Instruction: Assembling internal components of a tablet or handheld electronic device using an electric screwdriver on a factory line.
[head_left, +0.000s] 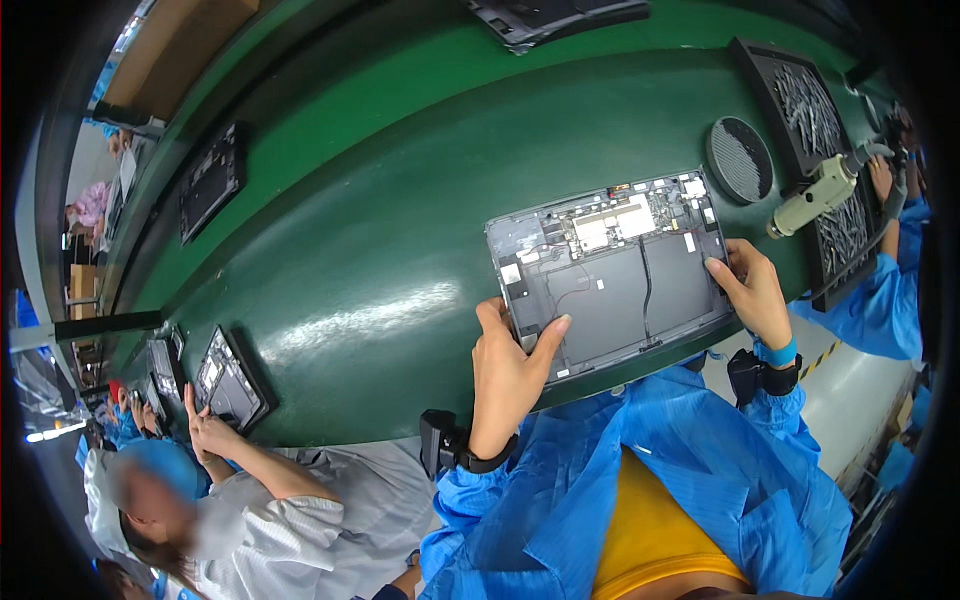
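Observation:
A grey tablet housing (620,300) lies open in front of me, its circuit board and silver shield along the far edge and a black cable running down its middle. My left hand (512,365) grips its near left corner, thumb on the inside and fingers round the outer edge. On the right side, my right hand (750,290) holds the edge the same way, thumb over the rim. The undersides of the fingers are hidden by the housing. To the right of it, a pale green electric screwdriver (815,195) hangs over a black tray.
The black tray (765,110) holds many small metal parts; a round dark mesh dish (740,160) sits beside it. Other device housings lie on the green bench (360,250), one at far left (210,182). A co-worker in white (300,530) sits at left; another in blue (880,310) at right.

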